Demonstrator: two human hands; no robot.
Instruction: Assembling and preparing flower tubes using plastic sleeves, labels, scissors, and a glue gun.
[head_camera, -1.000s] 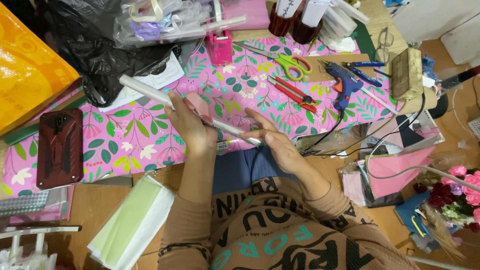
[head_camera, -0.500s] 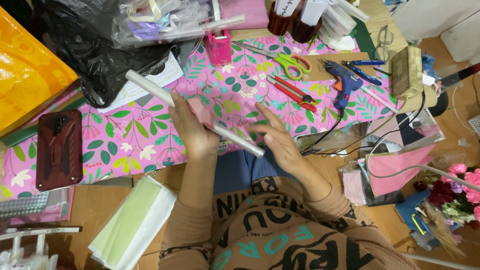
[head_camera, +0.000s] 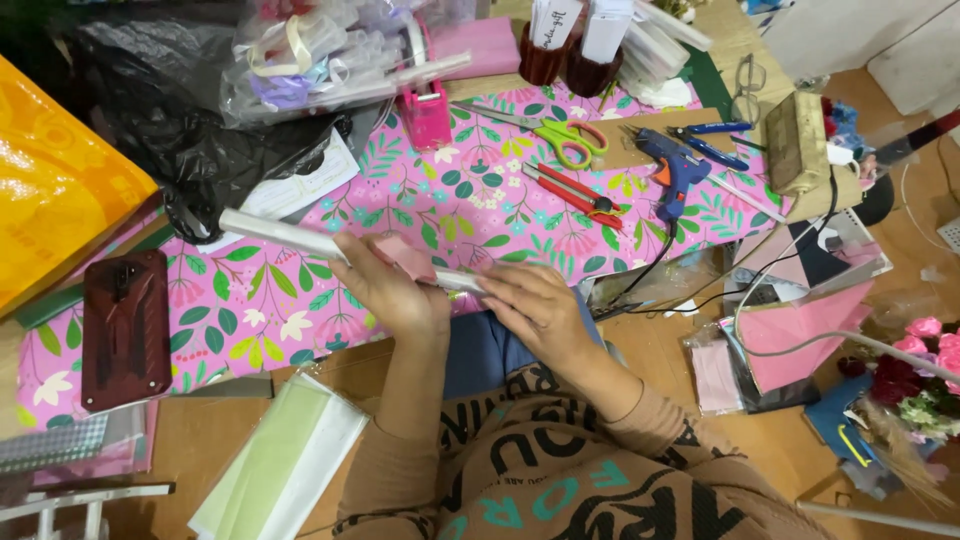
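Both hands closed on white rolled tube: left hand w/ pink scrap, right hand at end. Floral pink cloth on cluttered table; scissors, glue gun nearby.

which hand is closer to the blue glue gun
Right. The right hand lies below and left of the blue glue gun, with patterned paper between them. The left hand is further left still.

Long white rod: slim, pale, glossy; held near-horizontal above the floral pink sheet, tilted slightly down to the viewer's right. Far end points at the black bag. Small pink paper piece: soft, creased, pressed against the rod's middle.
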